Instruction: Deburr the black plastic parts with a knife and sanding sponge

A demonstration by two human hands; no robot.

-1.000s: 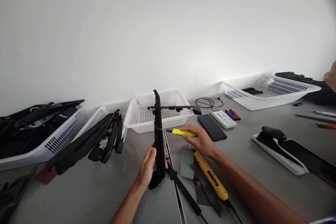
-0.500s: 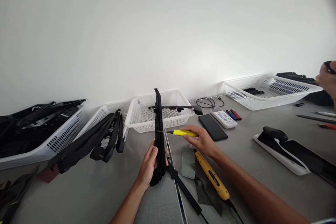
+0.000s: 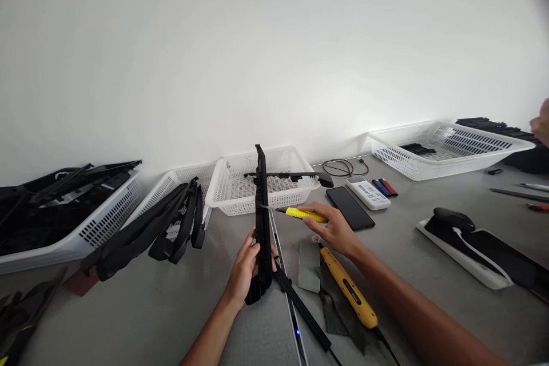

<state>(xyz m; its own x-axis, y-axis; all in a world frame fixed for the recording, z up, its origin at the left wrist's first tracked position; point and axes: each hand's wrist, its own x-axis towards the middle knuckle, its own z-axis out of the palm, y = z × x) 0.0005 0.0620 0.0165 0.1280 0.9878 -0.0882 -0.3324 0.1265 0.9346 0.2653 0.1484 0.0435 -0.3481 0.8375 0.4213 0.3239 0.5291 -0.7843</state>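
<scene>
A long black plastic trim part (image 3: 262, 223) stands nearly upright, its lower half gripped by my left hand (image 3: 245, 269). My right hand (image 3: 333, 227) is closed round a yellow utility knife (image 3: 305, 215). The knife's blade points left and reaches the right side of the trim part; whether it cuts in I cannot tell. Behind the part is a white perforated basket (image 3: 231, 201) with a similar black strip (image 3: 295, 175) lying across it. Below my right hand lies a yellow corded tool (image 3: 349, 289) beside a small grey plate (image 3: 309, 267) and a dark cloth (image 3: 332, 311).
Black parts (image 3: 167, 220) overhang a basket on the left, beside a fuller basket (image 3: 103, 229). On the right are a phone (image 3: 350, 207), a white box (image 3: 368, 193), lighters (image 3: 385, 187), a cable (image 3: 343, 168) and another basket (image 3: 454, 168). Another person's hand (image 3: 541, 124) shows far right.
The knife blade has moved slightly up along the trim part with my right hand. The other person's hand has shifted right, partly out of view. The whole view has shifted slightly.
</scene>
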